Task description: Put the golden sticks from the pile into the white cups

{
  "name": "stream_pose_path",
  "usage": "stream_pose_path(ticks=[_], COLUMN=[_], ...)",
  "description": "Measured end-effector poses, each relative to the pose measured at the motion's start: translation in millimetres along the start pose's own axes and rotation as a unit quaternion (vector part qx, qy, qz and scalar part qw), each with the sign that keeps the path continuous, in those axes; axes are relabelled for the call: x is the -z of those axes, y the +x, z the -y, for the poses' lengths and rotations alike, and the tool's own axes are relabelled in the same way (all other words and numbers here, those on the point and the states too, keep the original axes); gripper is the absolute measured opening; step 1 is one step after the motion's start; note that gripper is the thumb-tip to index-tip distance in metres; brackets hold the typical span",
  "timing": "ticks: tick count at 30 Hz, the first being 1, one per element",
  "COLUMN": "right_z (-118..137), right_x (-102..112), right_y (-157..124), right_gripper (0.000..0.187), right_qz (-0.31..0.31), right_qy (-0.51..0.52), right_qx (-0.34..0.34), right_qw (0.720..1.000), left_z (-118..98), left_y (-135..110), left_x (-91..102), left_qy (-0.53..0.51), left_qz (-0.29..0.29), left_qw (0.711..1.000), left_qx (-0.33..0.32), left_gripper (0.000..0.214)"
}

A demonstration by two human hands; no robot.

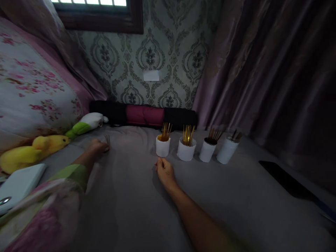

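Note:
Four white cups stand in a row on the grey bed sheet [136, 203]: the first cup [163, 146] and second cup [186, 149] hold yellow sticks, the third cup [207, 150] and fourth cup [226, 150] hold darker sticks. My right hand [165, 171] rests on the sheet just in front of the first cup, fingers curled closed; nothing clear shows in it. My left hand [98, 146] lies further left, closed around a small bundle of sticks [107, 139] that pokes up from it.
A black and red bolster [144, 115] lies along the patterned wall. Yellow and green plush toys [39, 147] and a floral pillow [28, 87] sit at the left, with a white box [18, 185] near them. A dark flat device [286, 180] lies at the right, by a curtain.

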State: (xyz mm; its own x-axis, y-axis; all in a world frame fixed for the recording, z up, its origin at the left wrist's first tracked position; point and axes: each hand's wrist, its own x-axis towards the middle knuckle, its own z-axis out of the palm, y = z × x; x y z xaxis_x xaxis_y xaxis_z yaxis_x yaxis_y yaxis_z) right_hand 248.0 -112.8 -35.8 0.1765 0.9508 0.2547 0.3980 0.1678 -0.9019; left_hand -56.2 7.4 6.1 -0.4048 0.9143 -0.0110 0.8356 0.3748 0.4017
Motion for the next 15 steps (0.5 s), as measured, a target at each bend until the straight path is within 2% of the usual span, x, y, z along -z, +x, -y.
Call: stream_pose_path(ticks=[5,10,15], right_z=[3,6,5], right_x=[2,3,3], right_y=[-1,-2,-2], right_gripper=[0.036,0.036,0.036], right_qz=[0.001,0.003,0.006], right_qy=[0.004,0.005,0.005], right_qx=[-0.005,-0.011,-0.007], right_qw=[1.000,1.000,1.000], left_z=[-7,-6,-3], left_y=[-1,5,9], left_x=[-1.8,-8.6,-14.7], left_qy=[0.009,0.008,0.010], left_qz=[0.022,0.038,0.016], left_qw=[0.999,0.999,1.000], left_qx=[0.033,0.010,-0.010], left_gripper=[0.028,0.029,0.026])
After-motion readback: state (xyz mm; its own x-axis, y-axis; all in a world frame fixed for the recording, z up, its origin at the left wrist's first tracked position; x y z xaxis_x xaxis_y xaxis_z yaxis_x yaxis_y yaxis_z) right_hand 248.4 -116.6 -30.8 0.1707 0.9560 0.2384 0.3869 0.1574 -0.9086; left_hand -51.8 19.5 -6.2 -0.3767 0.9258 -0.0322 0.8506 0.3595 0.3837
